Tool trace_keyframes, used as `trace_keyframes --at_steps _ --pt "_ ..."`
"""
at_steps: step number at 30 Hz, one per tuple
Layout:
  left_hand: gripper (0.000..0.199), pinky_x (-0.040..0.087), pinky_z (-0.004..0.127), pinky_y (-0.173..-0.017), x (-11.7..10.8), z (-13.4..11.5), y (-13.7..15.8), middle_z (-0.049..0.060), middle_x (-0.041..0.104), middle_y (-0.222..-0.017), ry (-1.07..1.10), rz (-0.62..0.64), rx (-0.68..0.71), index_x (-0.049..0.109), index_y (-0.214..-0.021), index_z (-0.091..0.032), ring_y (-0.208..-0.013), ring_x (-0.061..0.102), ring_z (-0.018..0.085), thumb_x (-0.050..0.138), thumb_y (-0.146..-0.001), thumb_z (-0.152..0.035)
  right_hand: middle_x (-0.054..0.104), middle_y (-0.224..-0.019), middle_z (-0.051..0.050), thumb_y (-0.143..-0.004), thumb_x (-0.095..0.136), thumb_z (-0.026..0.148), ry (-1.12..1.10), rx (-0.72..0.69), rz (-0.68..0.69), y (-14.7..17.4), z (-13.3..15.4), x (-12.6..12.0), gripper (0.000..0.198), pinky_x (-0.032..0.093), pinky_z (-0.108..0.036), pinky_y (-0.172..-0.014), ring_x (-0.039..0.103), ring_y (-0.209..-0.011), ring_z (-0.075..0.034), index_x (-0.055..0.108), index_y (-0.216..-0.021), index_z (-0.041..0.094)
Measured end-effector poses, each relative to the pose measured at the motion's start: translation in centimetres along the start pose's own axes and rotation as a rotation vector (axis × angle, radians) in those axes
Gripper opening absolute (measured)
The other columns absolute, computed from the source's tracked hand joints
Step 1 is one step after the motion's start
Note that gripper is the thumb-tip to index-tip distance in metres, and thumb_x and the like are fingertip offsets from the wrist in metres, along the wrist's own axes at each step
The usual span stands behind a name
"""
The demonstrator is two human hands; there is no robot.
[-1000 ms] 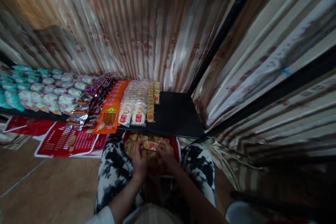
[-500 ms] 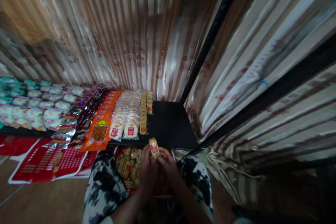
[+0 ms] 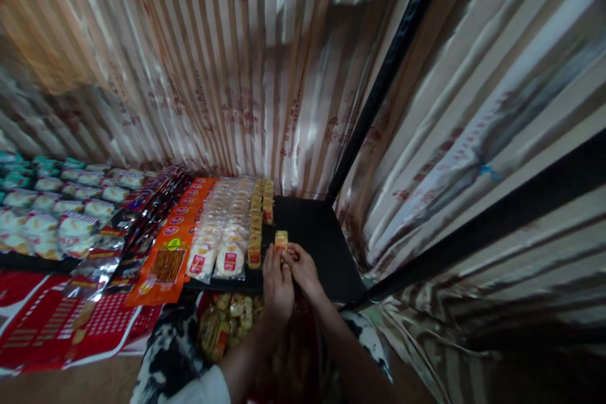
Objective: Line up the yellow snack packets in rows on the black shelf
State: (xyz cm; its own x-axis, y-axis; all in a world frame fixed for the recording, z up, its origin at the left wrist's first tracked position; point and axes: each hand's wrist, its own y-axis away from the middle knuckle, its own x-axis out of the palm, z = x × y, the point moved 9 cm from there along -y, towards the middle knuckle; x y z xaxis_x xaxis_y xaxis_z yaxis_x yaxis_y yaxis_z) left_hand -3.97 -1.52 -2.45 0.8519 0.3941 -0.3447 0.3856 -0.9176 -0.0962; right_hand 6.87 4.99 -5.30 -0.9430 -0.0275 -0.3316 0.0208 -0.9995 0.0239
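Yellow wrapping with a red-orange label covers the small oblong snack pack (image 3: 281, 239), grasped in a two-handed grip: the left hand (image 3: 278, 281) lays its fingers along the left side, while the right hand (image 3: 303, 270) closes its fingertips about the lower right. The pack's long axis runs roughly straight away from the person, its far end projecting beyond the fingers and its labelled face turned toward the camera; fingers cover the near end. It is over the flat black shelf (image 3: 322, 233), inside the front edge; whether it touches the surface I cannot tell.

Just left stands a row of matching yellow packs (image 3: 255, 233), leaving a narrow gap; a shorter yellow row (image 3: 267, 205) sits farther back. Room is widest to the right, where black surface runs to the shelf's side edge, with a slanting black post (image 3: 387, 79) at the rear corner and striped, creased sheeting (image 3: 265, 76) behind. Farther left lie clear-wrapped round white crackers (image 3: 230, 259) and a flat orange packet (image 3: 168, 259). Below the front edge, loose yellow-wrapped packs (image 3: 227, 322) are heaped between the person's legs.
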Motion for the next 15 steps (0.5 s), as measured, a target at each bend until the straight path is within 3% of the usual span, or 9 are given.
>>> trace_keyframes --at_steps 8,15 --pt "0.051 0.016 0.031 -0.114 2.4 0.4 -3.2 0.009 0.034 -0.145 0.081 0.074 -0.152 0.039 -0.134 -0.011 -0.136 0.026 0.017 0.038 -0.084 -0.019 0.066 -0.096 -0.004 -0.076 0.055 0.033 0.245 -0.029 -0.044 -5.4 1.3 1.9 0.028 0.05 -0.026 -0.073 0.063 -0.079 -0.015 0.063 -0.099 0.022" --pt "0.051 0.017 0.035 -0.114 2.6 1.1 -6.0 0.014 0.029 -0.147 0.137 0.073 -0.166 0.034 -0.137 -0.008 -0.137 0.021 0.021 0.035 -0.088 -0.022 0.065 -0.098 -0.004 -0.082 0.049 0.033 0.387 -0.104 -0.053 -7.7 2.1 2.9 0.031 0.048 -0.026 -0.075 0.061 -0.085 -0.016 0.062 -0.108 0.022"
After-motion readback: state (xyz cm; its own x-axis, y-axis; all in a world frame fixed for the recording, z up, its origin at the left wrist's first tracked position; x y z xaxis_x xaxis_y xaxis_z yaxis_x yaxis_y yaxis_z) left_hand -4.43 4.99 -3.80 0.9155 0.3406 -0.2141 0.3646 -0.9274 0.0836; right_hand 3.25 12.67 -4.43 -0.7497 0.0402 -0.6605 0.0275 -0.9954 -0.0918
